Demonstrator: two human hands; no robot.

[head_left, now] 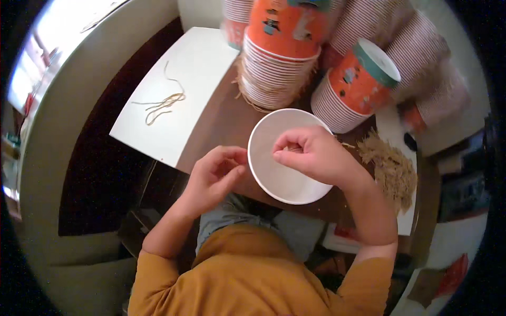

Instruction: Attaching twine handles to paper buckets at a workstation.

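Note:
A large white paper bucket (pixel 263 174) stands in front of me with its round mouth facing up. My right hand (pixel 311 154) is over the mouth, its fingers curled in a pinch. A little tan stuff shows between those fingers, too small to name. At the bucket's left rim is my left hand (pixel 217 175), thumb and fingers apart with nothing between them. Its fingertips are beside the rim; whether they touch it, I cannot tell. To the right, a heap of tan fibre strands (pixel 387 168) lies near my right forearm.
Beyond the bucket rise nested stacks of orange paper buckets (pixel 279 79), (pixel 350 87), with strands around some. More bucket stacks (pixel 419 50) lean at the back right. A few loose strings (pixel 163 107) lie on a white board (pixel 197 68) on the left. The brown tabletop (pixel 216 129) runs beneath.

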